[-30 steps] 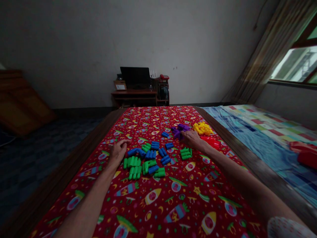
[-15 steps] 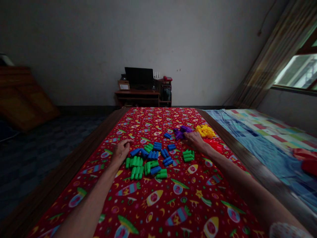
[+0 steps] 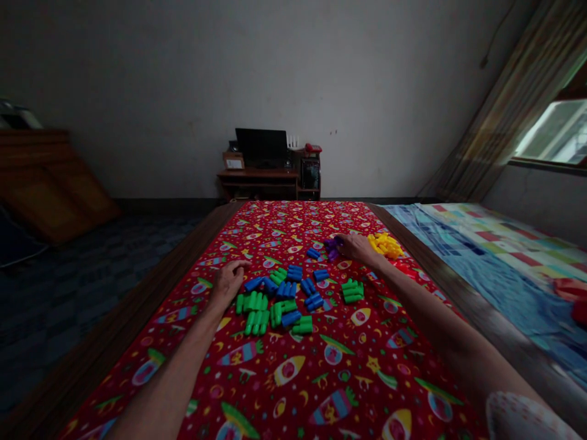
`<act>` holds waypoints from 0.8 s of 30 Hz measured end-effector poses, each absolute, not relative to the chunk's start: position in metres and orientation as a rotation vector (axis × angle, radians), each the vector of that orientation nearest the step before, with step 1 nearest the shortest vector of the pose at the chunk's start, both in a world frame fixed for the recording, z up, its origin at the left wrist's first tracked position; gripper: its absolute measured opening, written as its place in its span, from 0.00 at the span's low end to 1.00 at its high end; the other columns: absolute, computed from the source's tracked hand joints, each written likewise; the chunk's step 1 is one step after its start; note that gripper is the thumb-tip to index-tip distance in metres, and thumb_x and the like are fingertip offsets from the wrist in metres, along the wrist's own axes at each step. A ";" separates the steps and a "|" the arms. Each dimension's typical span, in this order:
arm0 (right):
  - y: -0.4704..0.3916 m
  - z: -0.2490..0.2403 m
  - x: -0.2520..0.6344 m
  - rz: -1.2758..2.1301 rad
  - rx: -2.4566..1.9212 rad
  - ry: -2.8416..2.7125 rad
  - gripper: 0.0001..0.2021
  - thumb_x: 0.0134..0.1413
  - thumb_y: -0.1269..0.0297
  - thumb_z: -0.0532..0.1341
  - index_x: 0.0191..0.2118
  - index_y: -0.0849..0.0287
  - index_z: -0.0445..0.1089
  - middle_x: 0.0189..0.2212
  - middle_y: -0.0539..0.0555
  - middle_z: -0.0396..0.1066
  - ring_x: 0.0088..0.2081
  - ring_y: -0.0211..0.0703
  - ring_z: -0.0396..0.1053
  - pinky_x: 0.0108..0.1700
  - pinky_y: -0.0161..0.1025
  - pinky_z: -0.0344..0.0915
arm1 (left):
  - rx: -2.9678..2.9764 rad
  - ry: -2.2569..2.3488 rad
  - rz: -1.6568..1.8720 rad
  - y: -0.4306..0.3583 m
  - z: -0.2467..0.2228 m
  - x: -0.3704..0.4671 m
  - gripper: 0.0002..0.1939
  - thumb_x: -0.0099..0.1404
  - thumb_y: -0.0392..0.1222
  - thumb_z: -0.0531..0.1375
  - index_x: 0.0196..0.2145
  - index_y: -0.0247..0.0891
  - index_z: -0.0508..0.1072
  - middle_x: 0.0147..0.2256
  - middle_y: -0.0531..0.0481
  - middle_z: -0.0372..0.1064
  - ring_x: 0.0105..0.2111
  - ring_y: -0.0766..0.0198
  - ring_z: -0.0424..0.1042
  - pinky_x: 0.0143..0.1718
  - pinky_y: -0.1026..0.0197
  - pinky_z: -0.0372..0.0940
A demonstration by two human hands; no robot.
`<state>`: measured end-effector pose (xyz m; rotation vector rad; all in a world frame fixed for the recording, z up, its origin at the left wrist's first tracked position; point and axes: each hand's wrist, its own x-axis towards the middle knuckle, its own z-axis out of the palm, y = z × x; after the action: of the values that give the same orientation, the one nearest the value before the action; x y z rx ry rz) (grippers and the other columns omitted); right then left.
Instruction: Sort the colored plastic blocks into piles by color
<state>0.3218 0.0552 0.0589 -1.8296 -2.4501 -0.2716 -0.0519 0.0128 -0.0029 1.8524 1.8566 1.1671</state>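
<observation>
My left hand point(image 3: 228, 282) rests on the red patterned cloth, holding nothing, its fingers loosely apart. Just to its right lie several green plastic blocks point(image 3: 257, 322), shaped like joined tubes, mixed with similar blue blocks point(image 3: 287, 289). Farther forward, my right hand point(image 3: 358, 247) curls its fingers over purple plastic blocks point(image 3: 332, 249); part of that group is hidden under the hand. A small blue block point(image 3: 313, 253) lies left of the purple ones. A heap of yellow pieces point(image 3: 386, 245) is beyond my right wrist, and red pieces point(image 3: 406, 270) show partly behind the forearm.
A separate green cluster point(image 3: 353, 291) lies below my right wrist. The red cloth point(image 3: 284, 397) covers a long table with dark wooden edges point(image 3: 440, 284). At the right is a bed with a blue sheet point(image 3: 440, 263). A desk with a monitor point(image 3: 261, 146) stands by the far wall.
My right hand has shifted slightly across the purple blocks, now covering more of them. The left hand stays in place on the cloth. The view has moved slightly.
</observation>
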 end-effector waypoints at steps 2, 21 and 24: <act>0.055 0.052 0.326 -0.272 -1.826 -2.514 0.23 0.63 0.61 0.49 0.62 0.56 0.60 0.42 0.60 0.76 0.40 0.48 0.73 0.33 0.36 0.57 | 1.837 1.873 1.170 0.014 -0.004 -0.052 0.16 0.53 0.39 0.50 0.31 0.38 0.77 0.37 0.46 0.78 0.40 0.55 0.76 0.47 0.55 0.68; 0.031 0.054 0.307 -0.159 -1.742 -2.688 0.21 0.66 0.63 0.45 0.57 0.51 0.69 0.43 0.60 0.77 0.42 0.47 0.74 0.38 0.36 0.62 | 1.842 1.838 1.125 0.011 -0.002 -0.054 0.18 0.54 0.42 0.50 0.33 0.38 0.78 0.38 0.48 0.78 0.38 0.57 0.75 0.45 0.58 0.69; 0.034 0.053 0.316 -0.185 -1.804 -2.634 0.20 0.65 0.63 0.46 0.54 0.50 0.71 0.42 0.60 0.77 0.42 0.48 0.74 0.38 0.36 0.63 | 1.842 1.834 1.136 0.011 -0.002 -0.054 0.17 0.54 0.41 0.50 0.32 0.39 0.78 0.38 0.48 0.78 0.39 0.56 0.75 0.45 0.57 0.69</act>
<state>0.3162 0.0338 0.0527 -1.8042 -2.6336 -0.1854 -0.0543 0.0111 -0.0018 1.8425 1.8338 1.1362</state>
